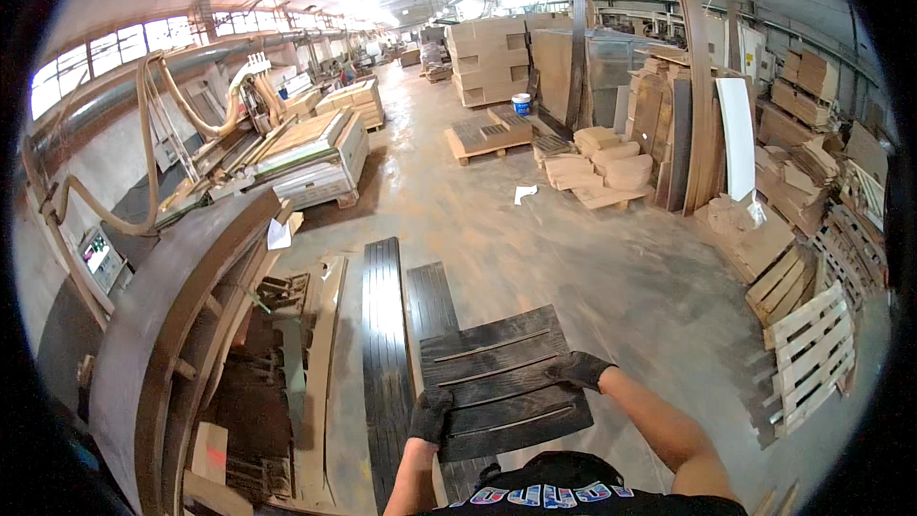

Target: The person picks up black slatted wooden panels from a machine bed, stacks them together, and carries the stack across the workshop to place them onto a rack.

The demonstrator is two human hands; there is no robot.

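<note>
1. I see both gloved hands on one dark grooved panel [501,382], held in front of my chest above the floor. My left hand [430,415] is closed on its near left edge; my right hand [580,370] is closed on its right edge, a little farther out.

2. The panel lies nearly flat, and its long axis runs left to right between the two hands, tilted so the right end sits farther from me. The pale grooves run along that axis. The left hand is the nearer to my body.

3. Just beyond and below the panel, two long dark slatted boards [386,344] lie on the floor, side by side, running away from me. The panel overlaps the right-hand one in my view; I cannot tell whether it touches it.

4. To my left stands a big curved brown wooden form [167,315], with scrap offcuts beside it.

5. The concrete floor [573,258] is dusty and pale.

6. To the right are pale slatted pallets [812,344]; farther off, stacks of light boards [489,59], a small bucket [521,103], leaning tall planks [702,86], and a woodworking machine with hoses [258,96] under the windows.
</note>
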